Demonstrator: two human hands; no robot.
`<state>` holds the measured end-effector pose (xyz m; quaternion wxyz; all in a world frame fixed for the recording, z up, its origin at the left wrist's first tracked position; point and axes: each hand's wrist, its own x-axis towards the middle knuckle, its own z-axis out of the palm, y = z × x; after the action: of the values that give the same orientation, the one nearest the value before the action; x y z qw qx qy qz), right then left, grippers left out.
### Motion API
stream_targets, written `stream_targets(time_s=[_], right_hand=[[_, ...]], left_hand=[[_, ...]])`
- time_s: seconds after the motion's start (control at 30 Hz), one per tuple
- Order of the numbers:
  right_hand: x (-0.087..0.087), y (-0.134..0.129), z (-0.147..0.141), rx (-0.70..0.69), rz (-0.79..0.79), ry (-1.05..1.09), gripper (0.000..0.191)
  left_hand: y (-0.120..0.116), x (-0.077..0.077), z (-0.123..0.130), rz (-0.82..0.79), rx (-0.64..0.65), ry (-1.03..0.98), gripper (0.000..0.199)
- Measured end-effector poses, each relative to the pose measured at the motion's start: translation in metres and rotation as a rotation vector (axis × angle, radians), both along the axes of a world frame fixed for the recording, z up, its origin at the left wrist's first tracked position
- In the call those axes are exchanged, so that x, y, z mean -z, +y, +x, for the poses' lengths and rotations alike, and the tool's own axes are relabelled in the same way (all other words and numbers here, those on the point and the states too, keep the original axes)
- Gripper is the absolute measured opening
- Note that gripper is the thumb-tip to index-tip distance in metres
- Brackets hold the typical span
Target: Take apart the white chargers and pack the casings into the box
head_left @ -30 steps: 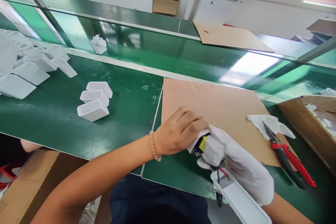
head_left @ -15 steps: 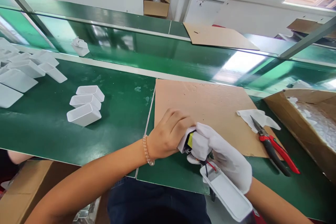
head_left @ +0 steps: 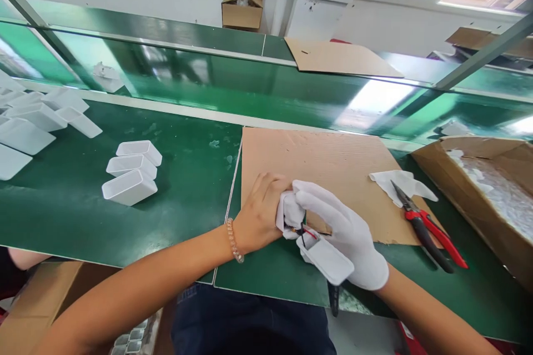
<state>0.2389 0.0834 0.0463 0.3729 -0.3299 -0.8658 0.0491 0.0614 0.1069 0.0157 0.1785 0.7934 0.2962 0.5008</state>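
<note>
Bare left fingers (head_left: 266, 191) shut on a white cloth (head_left: 288, 212), gloved right fingers (head_left: 312, 191) shut on a white plastic case (head_left: 327, 259), three more cases (head_left: 131, 173) at nine o'clock.

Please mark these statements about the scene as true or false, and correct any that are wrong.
1. The right hand wears a white glove. True.
2. Both hands are gloved. False: the left hand is bare, with a beaded bracelet at the wrist.
3. The right hand holds the pliers. False: the red-handled pliers lie across the edge of the cardboard sheet, beside a white cloth.
4. Three white plastic containers sit together on the green belt. True.
5. The left hand grips a crumpled white wrap, and a white plastic case lies against the glove. True.
</note>
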Motion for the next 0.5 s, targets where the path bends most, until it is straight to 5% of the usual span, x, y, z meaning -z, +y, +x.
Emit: stream_targets(time_s=[0.2,0.5], right_hand=[[0.004,0.003,0.002,-0.087,-0.323,0.172,0.080],[0.003,0.005,-0.007,-0.017,-0.312,0.103,0.053]], left_hand=[[-0.012,0.000,0.009,-0.515,0.131,-0.096,0.070],[-0.016,0.006,0.011,-0.437,0.041,-0.010,0.059]])
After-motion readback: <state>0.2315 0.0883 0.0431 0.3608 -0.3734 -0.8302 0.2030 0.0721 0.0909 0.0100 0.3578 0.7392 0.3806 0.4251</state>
